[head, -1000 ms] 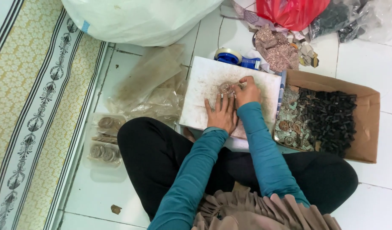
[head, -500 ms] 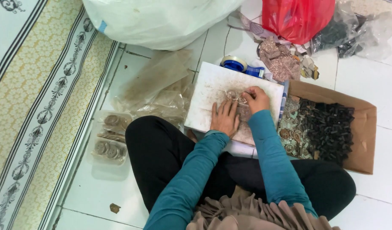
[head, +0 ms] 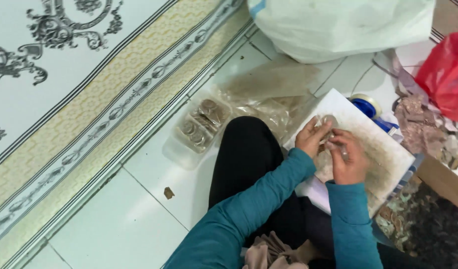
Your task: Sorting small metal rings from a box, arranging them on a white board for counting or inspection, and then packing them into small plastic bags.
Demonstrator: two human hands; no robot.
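We see two hands on one white board [head: 383,149] at right: the left hand [head: 309,138] and right hand [head: 347,158] pinch one small clear packet [head: 327,130] between fingertips. One clear tray [head: 196,132] lies left; one white sack [head: 338,25] and one red bag [head: 445,74] lie far

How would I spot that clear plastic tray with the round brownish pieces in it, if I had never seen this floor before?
Start at the long patterned carpet on the left and follow its striped border to the white tiled floor. The clear plastic tray lies there, just left of the seated person's black-clad knee. Unlike the loose crumpled plastic bags beside it, it is rigid, with round brownish pieces lined up inside.
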